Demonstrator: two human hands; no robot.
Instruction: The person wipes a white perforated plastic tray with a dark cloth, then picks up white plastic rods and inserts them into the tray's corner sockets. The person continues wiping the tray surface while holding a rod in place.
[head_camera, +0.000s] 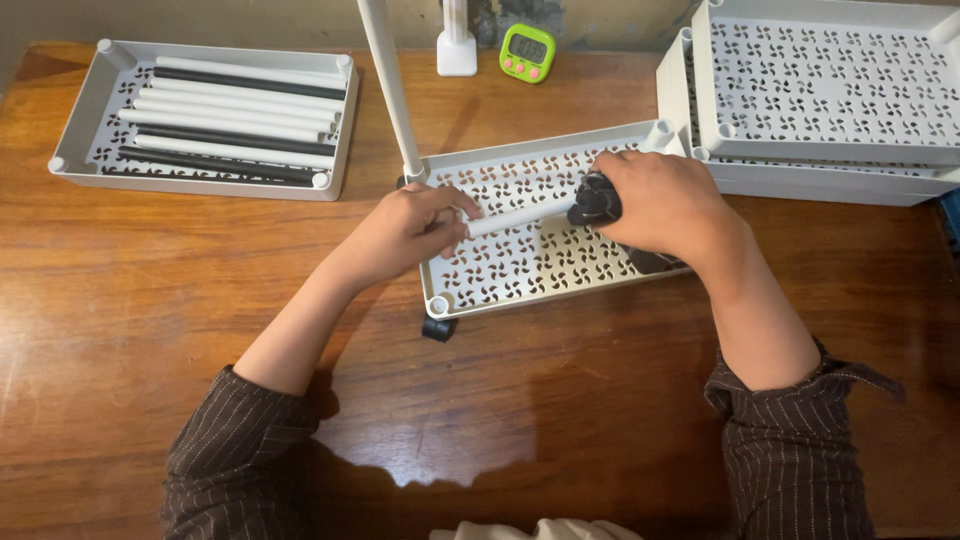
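The wooden table (150, 290) fills the view. At 2 o'clock stand stacked white perforated trays (830, 95); at 10 o'clock a tray of rods (215, 120) holds white and black rods side by side. At centre lies 1 more perforated tray (530, 265), with a white post (392, 90) rising at its 11 o'clock corner. Above this tray the left hand (405, 232) has its fingers clamped on a white rod (515, 218), while the right hand (665, 205) grips a black fitting (595, 200) at the rod's 3 o'clock end. A green timer (527, 52) sits at 12 o'clock.
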